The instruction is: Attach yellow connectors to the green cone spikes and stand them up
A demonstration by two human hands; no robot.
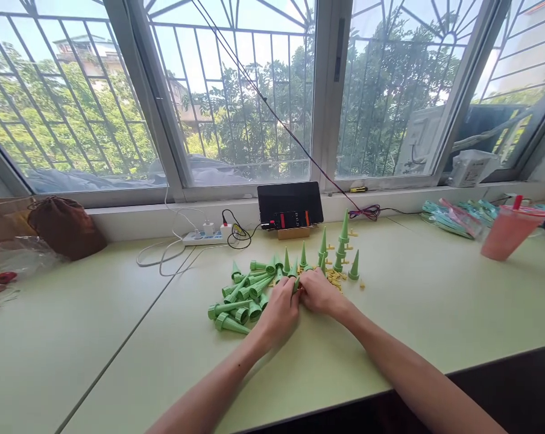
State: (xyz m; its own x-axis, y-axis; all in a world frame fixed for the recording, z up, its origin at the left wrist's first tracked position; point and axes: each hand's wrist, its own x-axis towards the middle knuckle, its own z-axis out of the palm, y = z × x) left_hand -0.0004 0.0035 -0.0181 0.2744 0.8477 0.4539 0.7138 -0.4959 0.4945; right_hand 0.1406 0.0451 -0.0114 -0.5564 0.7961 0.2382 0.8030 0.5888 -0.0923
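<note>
My left hand [281, 306] is closed around a green plastic watering spike [296, 284], whose tip shows above the fingers. Pressed close to it, my right hand [318, 290] has its fingers pinched together at the spike; what they hold is hidden. A heap of loose green spikes [231, 324] lies left of my hands. Beyond my right hand are small yellow plastic valves [334, 278], scattered in a pile. Behind these stand several upright spikes, among them a tall stack [340, 253] with yellow valves sticking out of its sides.
A black tablet [290, 199] leans at the back, a phone [292, 220] before it. A power strip [204, 238] with cables sits to the left. Brown pouch [67, 229] at far left, pink drink cup [510, 235] and plastic packets [456, 218] at right. Windows [236, 96] line the back.
</note>
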